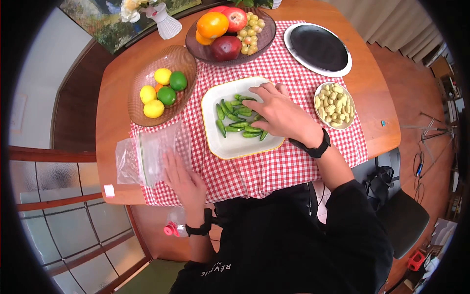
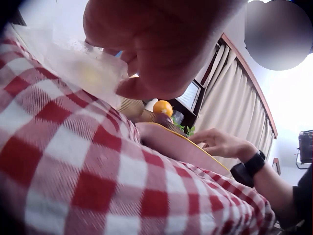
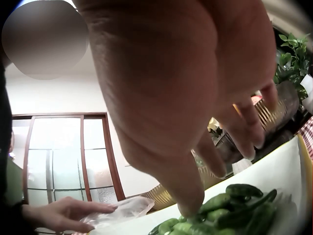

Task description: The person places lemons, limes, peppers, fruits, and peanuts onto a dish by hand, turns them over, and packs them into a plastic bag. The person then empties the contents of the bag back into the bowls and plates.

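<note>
Green peppers lie in a white rectangular dish with a yellow rim. Over their right part is the right hand, fingers spread and slightly bent; in the right wrist view its thumb reaches the peppers, and no pepper is seen held. A clear zip bag lies flat on the checked cloth left of the dish. The left hand rests on the bag's lower right part with its fingers extended; in the left wrist view the bag is beneath the left hand.
A brown glass bowl with lemons and limes stands behind the bag. Farther back is a fruit bowl. A bowl of peanuts and a round black plate are at the right. A bottle shows below the table's front edge.
</note>
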Motion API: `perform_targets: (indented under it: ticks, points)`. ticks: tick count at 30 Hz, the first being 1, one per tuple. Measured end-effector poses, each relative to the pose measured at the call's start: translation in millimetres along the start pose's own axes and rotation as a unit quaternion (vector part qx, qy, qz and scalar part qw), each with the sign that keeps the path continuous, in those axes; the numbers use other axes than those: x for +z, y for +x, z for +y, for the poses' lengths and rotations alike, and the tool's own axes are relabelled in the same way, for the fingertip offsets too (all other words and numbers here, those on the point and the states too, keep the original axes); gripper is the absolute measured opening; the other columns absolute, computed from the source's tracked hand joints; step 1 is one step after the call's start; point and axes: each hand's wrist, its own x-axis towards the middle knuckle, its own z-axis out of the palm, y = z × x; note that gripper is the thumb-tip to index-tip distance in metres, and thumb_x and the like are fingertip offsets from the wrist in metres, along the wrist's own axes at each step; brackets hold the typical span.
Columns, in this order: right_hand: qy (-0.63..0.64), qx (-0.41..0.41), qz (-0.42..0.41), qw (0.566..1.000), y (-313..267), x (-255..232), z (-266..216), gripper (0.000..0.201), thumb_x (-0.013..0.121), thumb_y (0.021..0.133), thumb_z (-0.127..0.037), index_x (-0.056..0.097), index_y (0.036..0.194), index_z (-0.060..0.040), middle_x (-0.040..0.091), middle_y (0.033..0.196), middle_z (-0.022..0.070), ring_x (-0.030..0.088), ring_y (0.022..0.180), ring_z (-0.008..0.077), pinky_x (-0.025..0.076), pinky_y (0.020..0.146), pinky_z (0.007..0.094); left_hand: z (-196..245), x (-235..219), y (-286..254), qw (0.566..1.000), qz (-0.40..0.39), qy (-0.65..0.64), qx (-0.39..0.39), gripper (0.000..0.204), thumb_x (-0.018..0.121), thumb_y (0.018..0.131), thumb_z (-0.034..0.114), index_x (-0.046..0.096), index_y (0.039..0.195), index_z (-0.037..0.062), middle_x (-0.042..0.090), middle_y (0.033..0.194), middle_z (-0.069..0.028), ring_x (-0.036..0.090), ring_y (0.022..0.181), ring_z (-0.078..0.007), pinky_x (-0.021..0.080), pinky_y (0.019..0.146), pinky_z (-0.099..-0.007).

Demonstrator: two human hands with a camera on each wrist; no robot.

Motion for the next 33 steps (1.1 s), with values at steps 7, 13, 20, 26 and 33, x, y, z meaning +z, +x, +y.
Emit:
perform_targets:
  ticks: [7, 13, 20, 26, 33]
  points:
    - [0.085, -0.029, -0.092, 0.992, -5.4, 10.5, -16.3, 0.061, 0.085, 0.082, -0.021, 0.069, 0.140, -0.0104, 0.054, 0.157, 0.0165, 0.052, 0.142, 0.0352, 0.038, 0.117, 0.0561, 16.1, -4.0, 7.8, 0.999, 0.000, -0.027, -0.019, 0.063, 0.063, 0.091, 0.004, 0.052, 0.154, 0.0012, 0.039, 0.168, -0.0237, 0.029, 0.159, -0.0456, 0.024, 0.124, -0.0597]
    - [-0.062, -0.035, -0.010, 0.997, -7.7, 31.7, -3.1, 0.034, 0.070, 0.088, -0.012, 0.077, 0.122, -0.0105, 0.067, 0.135, 0.0129, 0.061, 0.127, 0.0323, 0.044, 0.111, 0.0560, 39.7, -14.5, 8.9, 0.997, 0.035, -0.011, 0.072, 0.053, 0.067, 0.096, 0.009, 0.058, 0.149, 0.0039, 0.038, 0.166, -0.0274, 0.027, 0.158, -0.0510, 0.027, 0.123, -0.0638]
    - [0.049, -0.022, 0.029, 0.998, -0.4, 17.5, 10.1, 0.032, 0.077, 0.086, -0.010, 0.077, 0.117, -0.0025, 0.073, 0.117, 0.0165, 0.070, 0.107, 0.0354, 0.056, 0.098, 0.0439, 81.8, -7.9, 88.8, 0.960, -0.092, -0.122, 0.233, 0.051, 0.076, 0.090, 0.009, 0.065, 0.139, 0.0026, 0.056, 0.148, -0.0222, 0.058, 0.130, -0.0432, 0.047, 0.110, -0.0497]
    - [0.108, -0.015, 0.100, 0.989, -0.9, 1.8, 26.0, 0.014, 0.079, 0.086, -0.008, 0.077, 0.097, 0.0014, 0.073, 0.089, 0.0148, 0.072, 0.079, 0.0348, 0.058, 0.072, 0.0432, 82.1, -7.7, 146.5, 0.953, -0.196, -0.114, 0.202, 0.038, 0.079, 0.087, 0.009, 0.070, 0.123, -0.0011, 0.067, 0.105, -0.0185, 0.066, 0.101, -0.0400, 0.053, 0.090, -0.0459]
    - [0.085, 0.027, 0.063, 0.994, -5.3, -11.8, 19.7, 0.011, 0.076, 0.087, -0.011, 0.077, 0.092, -0.0015, 0.073, 0.086, 0.0145, 0.072, 0.081, 0.0359, 0.058, 0.073, 0.0463, 81.8, 15.3, 152.1, 0.936, -0.164, -0.254, 0.182, 0.019, 0.078, 0.087, 0.006, 0.074, 0.104, -0.0014, 0.069, 0.098, -0.0155, 0.068, 0.093, -0.0377, 0.054, 0.080, -0.0468]
